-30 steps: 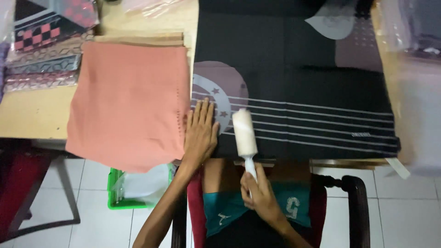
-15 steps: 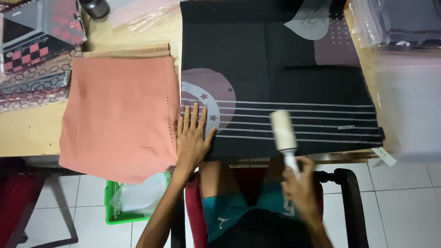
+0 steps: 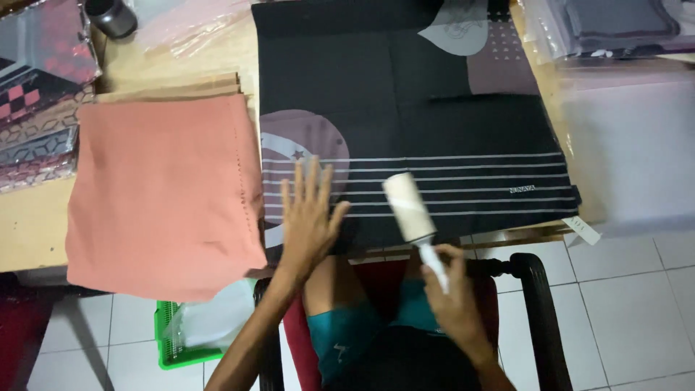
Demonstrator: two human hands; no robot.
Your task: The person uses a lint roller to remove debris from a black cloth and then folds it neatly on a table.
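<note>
A black cloth (image 3: 405,108) with grey circles and thin white stripes lies spread flat on the wooden table. My left hand (image 3: 310,217) rests flat on its near edge, fingers spread. My right hand (image 3: 452,297) grips the white handle of a lint roller (image 3: 410,206), whose white roll lies on the striped part of the cloth just right of my left hand. A folded salmon-pink cloth (image 3: 163,188) sits to the left, its lower edge hanging over the table's edge.
Patterned folded cloths (image 3: 40,108) are stacked at the far left. Clear plastic bags of cloth (image 3: 615,29) lie at the right. A green basket (image 3: 184,337) stands on the tiled floor under the table. I sit on a chair with a dark armrest (image 3: 539,304).
The lint roller swung from the cloth's middle to the right, then back left toward my left hand. My left hand stayed pressed on the cloth.
</note>
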